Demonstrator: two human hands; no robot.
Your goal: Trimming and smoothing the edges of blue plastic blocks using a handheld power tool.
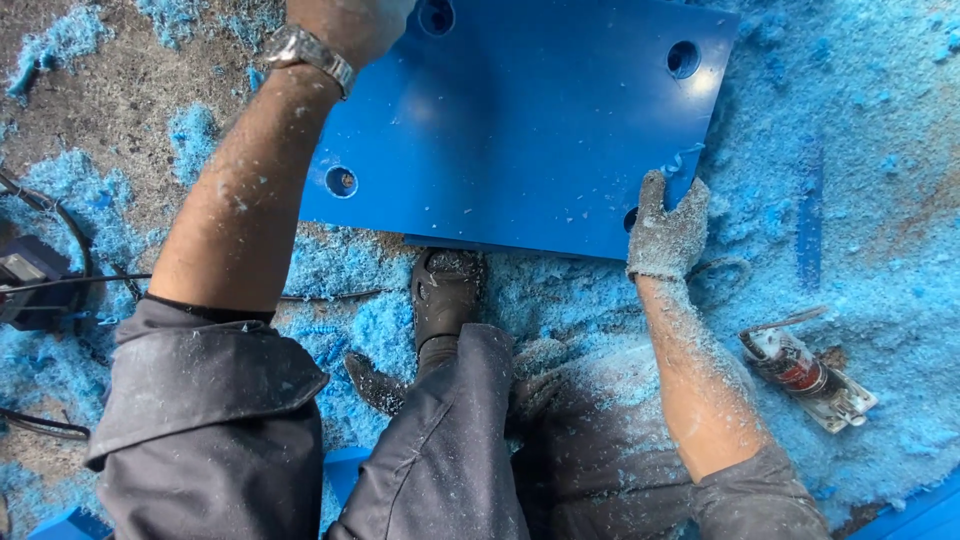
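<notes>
A large blue plastic panel (530, 120) with several round holes lies on the floor in front of me. My left hand (350, 25), bare and with a metal wristwatch, rests on the panel's far left part, partly cut off by the top edge. My right hand (668, 225), in a dusty grey glove, grips the panel's near right corner. My dark shoe (445, 290) sits just under the panel's near edge.
Blue plastic shavings (850, 150) cover the floor all around. A small power tool (810, 375) lies on the shavings at the right. A dark machine with cables (30, 280) sits at the left edge. Blue pieces show at the bottom corners.
</notes>
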